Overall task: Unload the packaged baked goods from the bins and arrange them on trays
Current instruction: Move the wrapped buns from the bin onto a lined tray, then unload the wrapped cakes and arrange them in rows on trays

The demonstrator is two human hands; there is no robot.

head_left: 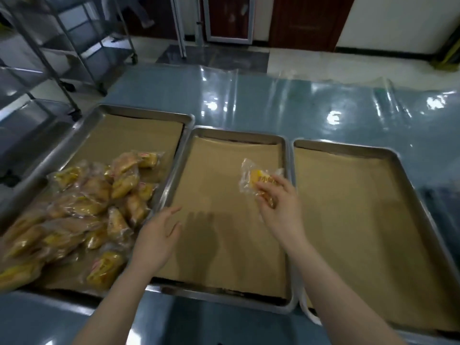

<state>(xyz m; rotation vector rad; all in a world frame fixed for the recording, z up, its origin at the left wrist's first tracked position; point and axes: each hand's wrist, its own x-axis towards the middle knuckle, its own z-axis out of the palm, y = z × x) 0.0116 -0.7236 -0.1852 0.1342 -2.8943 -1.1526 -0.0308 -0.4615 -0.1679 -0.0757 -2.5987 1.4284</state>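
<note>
Three metal trays lined with brown paper lie side by side on the table. The left tray (99, 115) carries a heap of several clear-wrapped yellow baked goods (82, 207). Over the middle tray (239, 133), near its right side, my right hand (278, 205) grips one wrapped yellow pastry (258, 179) just above the paper. My left hand (156, 237) hovers over the middle tray's left rim, fingers apart, holding nothing. The right tray (348, 148) holds only its paper.
The trays sit on a blue table covered with shiny clear plastic (298, 103). Metal rack trolleys on wheels (64, 46) stand at the back left. A dark wooden door (306, 21) and a person's legs (142, 13) are far behind.
</note>
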